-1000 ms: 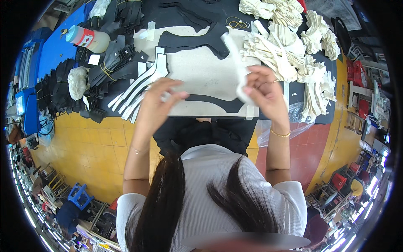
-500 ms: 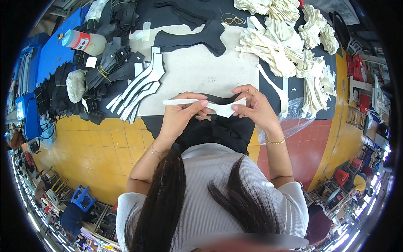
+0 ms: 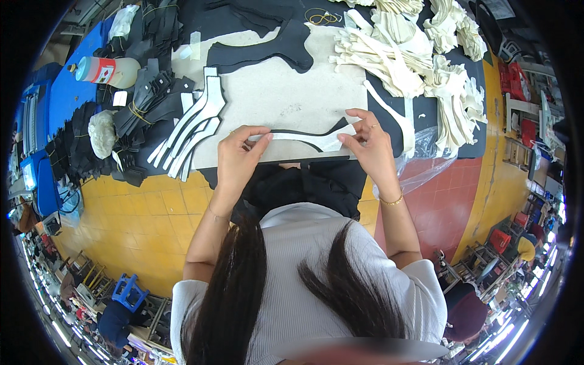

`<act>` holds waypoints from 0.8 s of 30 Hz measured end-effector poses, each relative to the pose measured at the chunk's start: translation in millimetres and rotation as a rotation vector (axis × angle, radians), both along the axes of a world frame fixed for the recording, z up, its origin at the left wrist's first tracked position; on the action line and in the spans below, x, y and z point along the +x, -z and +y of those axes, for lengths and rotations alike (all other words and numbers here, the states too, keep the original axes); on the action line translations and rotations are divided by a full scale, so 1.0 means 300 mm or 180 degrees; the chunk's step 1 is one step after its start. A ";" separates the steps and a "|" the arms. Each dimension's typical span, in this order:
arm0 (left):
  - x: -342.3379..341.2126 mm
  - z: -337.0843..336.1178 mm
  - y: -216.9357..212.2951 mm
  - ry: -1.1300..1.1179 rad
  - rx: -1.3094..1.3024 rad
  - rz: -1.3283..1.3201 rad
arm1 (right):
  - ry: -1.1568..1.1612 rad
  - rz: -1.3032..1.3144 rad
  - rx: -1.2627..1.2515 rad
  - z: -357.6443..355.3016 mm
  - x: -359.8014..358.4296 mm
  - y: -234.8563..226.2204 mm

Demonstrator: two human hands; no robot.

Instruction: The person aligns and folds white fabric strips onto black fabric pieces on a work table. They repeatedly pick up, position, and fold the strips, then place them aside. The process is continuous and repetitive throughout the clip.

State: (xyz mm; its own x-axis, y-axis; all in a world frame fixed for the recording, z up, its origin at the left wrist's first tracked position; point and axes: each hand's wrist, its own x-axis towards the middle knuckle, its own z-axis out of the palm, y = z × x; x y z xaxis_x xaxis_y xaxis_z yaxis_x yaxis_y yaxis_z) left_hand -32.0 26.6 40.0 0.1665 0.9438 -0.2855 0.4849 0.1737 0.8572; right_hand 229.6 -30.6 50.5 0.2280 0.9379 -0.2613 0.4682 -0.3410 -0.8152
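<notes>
A slim white fabric piece (image 3: pixel 330 143), narrow at the left and wide at the right, is stretched between my two hands at the table's near edge. It lies along a similarly curved black fabric piece (image 3: pixel 342 125), whose edges show above and below it. My left hand (image 3: pixel 238 152) pinches the narrow end between thumb and fingers. My right hand (image 3: pixel 372 146) holds the wide end, thumb on top. To the left, several white-topped cut pieces (image 3: pixel 196 117) with dark edges are fanned out. Black cut pieces (image 3: pixel 267 53) lie farther back.
A pale board (image 3: pixel 280 97) covers the table's middle. Cream fabric pieces (image 3: pixel 389 58) are heaped at the right, beside a clear plastic bag (image 3: pixel 429 149). Black bundles (image 3: pixel 155 100) and a bottle with a red label (image 3: pixel 108 72) stand at the left. A yellow rubber band (image 3: pixel 322 16) lies at the back.
My hands have moved apart, the left one shifting left to the narrow end. The white piece is now straighter and lies along the black piece near the board.
</notes>
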 end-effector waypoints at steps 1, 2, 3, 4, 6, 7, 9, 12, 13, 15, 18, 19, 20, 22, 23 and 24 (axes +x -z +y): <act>0.002 0.004 0.002 0.0031 0.0066 0.0070 | -0.0026 -0.0015 -0.0004 0.004 -0.001 0.002; 0.003 0.008 0.004 0.0039 0.0093 0.0095 | -0.0052 -0.0030 -0.0008 0.008 -0.002 0.004; 0.002 0.011 0.006 0.0047 0.0121 0.0121 | -0.0068 -0.0052 -0.0032 0.011 -0.004 0.006; 0.001 0.014 0.008 0.0048 0.0091 0.0170 | -0.0104 -0.0072 0.0000 0.012 -0.006 0.007; -0.004 0.018 0.012 0.0092 0.0211 0.0239 | -0.0158 -0.0123 0.0018 0.013 -0.012 0.010; -0.006 0.020 0.014 0.0103 0.0231 0.0301 | -0.0158 -0.0120 0.0004 0.014 -0.015 0.011; -0.006 0.019 0.017 0.0130 0.0322 0.0299 | -0.0162 -0.0114 -0.0021 0.017 -0.020 0.013; -0.002 0.019 0.021 0.0140 0.0381 0.0276 | -0.0186 -0.0119 -0.0060 0.018 -0.021 0.012; -0.001 0.020 0.022 0.0132 0.0372 0.0260 | -0.0201 -0.0113 -0.0050 0.018 -0.021 0.011; 0.001 0.021 0.025 0.0187 0.0415 0.0348 | -0.0216 -0.0097 -0.0048 0.017 -0.021 0.008; 0.002 0.024 0.030 0.0229 0.0453 0.0401 | -0.0233 -0.0079 -0.0043 0.017 -0.023 0.004; 0.002 0.025 0.031 0.0238 0.0449 0.0419 | -0.0250 -0.0092 -0.0031 0.017 -0.024 0.002; 0.002 0.025 0.032 0.0239 0.0464 0.0416 | -0.0267 -0.0105 -0.0019 0.017 -0.024 0.000; 0.004 0.026 0.034 0.0236 0.0467 0.0444 | -0.0285 -0.0125 -0.0022 0.017 -0.025 -0.003; 0.004 0.027 0.035 0.0231 0.0475 0.0449 | -0.0287 -0.0132 -0.0037 0.017 -0.025 -0.003; 0.006 0.028 0.036 0.0229 0.0489 0.0461 | -0.0289 -0.0139 -0.0052 0.017 -0.024 -0.004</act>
